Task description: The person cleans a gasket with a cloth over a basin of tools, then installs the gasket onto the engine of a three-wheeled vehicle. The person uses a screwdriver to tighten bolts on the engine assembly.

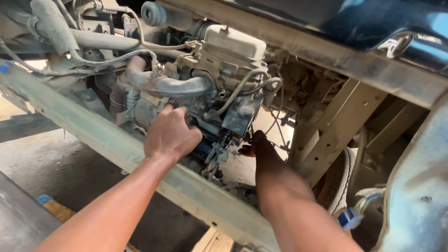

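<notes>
The left hand (170, 133) curled around a dark part on the engine (219, 88) — the right hand's (254, 145) fingers stayed hidden, grip unreadable.

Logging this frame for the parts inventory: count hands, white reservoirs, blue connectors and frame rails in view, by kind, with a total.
Hands: 2, left hand and right hand, both at the engine assembly
White reservoir: 1
Blue connector: 1, loose at lower right
Frame rail: 1, running across in front of the engine
Total: 5
</notes>
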